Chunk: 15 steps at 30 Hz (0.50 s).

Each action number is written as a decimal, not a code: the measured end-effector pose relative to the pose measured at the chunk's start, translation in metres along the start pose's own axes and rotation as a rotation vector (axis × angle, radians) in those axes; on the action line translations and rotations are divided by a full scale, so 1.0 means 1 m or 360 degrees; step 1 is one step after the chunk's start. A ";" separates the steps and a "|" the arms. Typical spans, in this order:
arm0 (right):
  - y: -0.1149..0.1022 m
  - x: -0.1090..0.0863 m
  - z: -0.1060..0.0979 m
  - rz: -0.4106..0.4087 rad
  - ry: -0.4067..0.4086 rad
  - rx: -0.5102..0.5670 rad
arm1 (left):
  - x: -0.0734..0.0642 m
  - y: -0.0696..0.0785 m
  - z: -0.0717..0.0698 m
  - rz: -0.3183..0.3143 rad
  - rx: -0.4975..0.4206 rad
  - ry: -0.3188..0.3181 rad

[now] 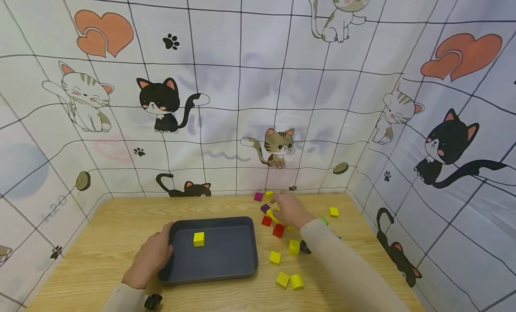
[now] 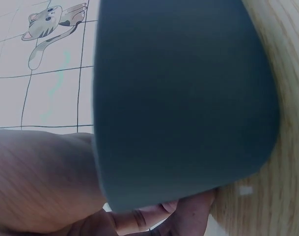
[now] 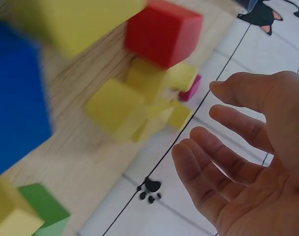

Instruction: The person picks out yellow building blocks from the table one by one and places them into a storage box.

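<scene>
A dark grey rectangular tray (image 1: 227, 256) lies on the table with one yellow cube (image 1: 199, 239) inside. My left hand (image 1: 151, 256) grips its left edge; in the left wrist view the thumb and fingers lie on either side of the tray wall (image 2: 183, 98). At the back right, my right hand (image 1: 292, 210) is over a cluster of wooden blocks, partly hiding them. The right wrist view shows that hand (image 3: 252, 147) with fingers apart, slightly bent, holding nothing. Near it are yellow blocks (image 3: 115, 108), a red block (image 3: 164, 32) and a magenta block (image 3: 191, 88).
Several loose yellow blocks (image 1: 283, 280) lie right of the tray, with another yellow block (image 1: 333, 211) at the far right. Red cubes (image 1: 278, 230) and a purple block (image 1: 264, 208) sit in the cluster. A cat-print cloth (image 1: 225, 92) hangs behind the wooden table (image 1: 133, 209).
</scene>
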State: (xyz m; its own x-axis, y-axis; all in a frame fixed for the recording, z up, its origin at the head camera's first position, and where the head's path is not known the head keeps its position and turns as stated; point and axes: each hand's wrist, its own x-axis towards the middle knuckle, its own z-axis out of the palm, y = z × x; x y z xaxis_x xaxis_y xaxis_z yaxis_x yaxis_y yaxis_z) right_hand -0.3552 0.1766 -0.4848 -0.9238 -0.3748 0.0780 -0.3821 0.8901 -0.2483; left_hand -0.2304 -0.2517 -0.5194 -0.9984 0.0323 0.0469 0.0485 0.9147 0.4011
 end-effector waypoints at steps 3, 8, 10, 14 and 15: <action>0.010 -0.002 -0.001 0.0074 -0.0020 -0.0007 | 0.001 0.001 0.000 -0.0007 0.0001 -0.0005; 0.019 -0.002 -0.001 0.0148 -0.0042 -0.0008 | 0.002 0.001 0.000 -0.0019 -0.0005 0.0001; 0.021 -0.001 0.001 0.0162 -0.0048 0.0005 | 0.002 0.001 0.000 -0.0025 -0.0004 0.0000; 0.023 -0.002 0.005 0.0169 -0.0060 0.0052 | 0.001 0.001 0.001 -0.0023 0.0009 -0.0003; 0.023 -0.003 0.005 0.0168 -0.0059 0.0058 | 0.000 0.001 0.001 -0.0021 0.0013 -0.0004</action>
State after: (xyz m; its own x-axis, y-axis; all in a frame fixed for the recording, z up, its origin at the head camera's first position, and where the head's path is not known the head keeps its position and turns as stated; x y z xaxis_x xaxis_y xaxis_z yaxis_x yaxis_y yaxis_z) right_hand -0.3616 0.1968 -0.4958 -0.9570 -0.2897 0.0139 -0.2813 0.9154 -0.2880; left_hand -0.2306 -0.2500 -0.5200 -0.9990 0.0213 0.0393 0.0350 0.9184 0.3941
